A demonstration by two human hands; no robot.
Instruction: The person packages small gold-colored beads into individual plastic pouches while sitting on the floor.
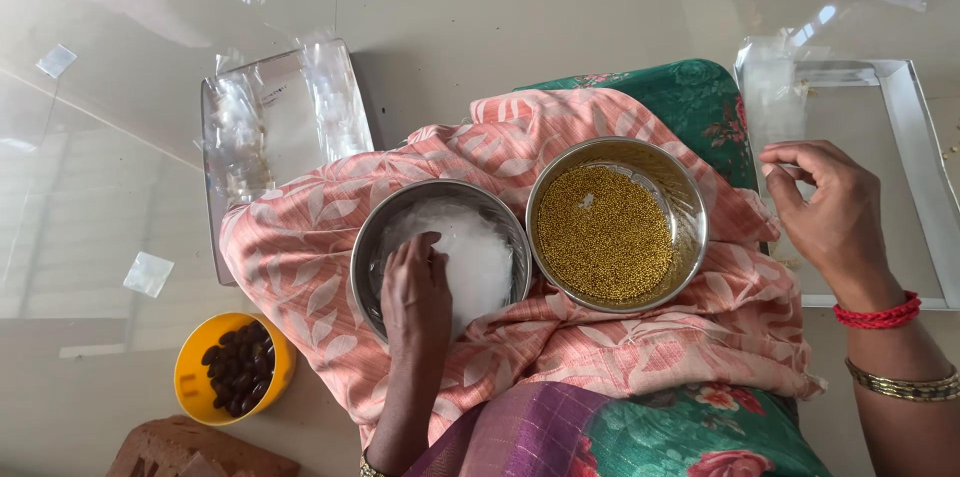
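My left hand [416,289] reaches into a steel bowl [372,243] that rests on a pink leaf-print cloth [300,247] across my lap; its fingers are on the clear small plastic pouches [480,252] piled in the bowl. Beside it to the right sits a second steel bowl [690,212] filled with tiny golden beads [603,235]. My right hand [832,212] hovers to the right of that bowl, over a white tray, thumb and fingers curled together; whether something tiny is pinched there I cannot tell.
A white rimmed tray [925,152] lies on the floor at right. A flat tray with clear plastic bags [275,122] lies at upper left. A yellow bowl [190,377] of dark brown beads sits at lower left, a brick [185,449] below it. Loose plastic pouches [148,273] lie on the tiled floor.
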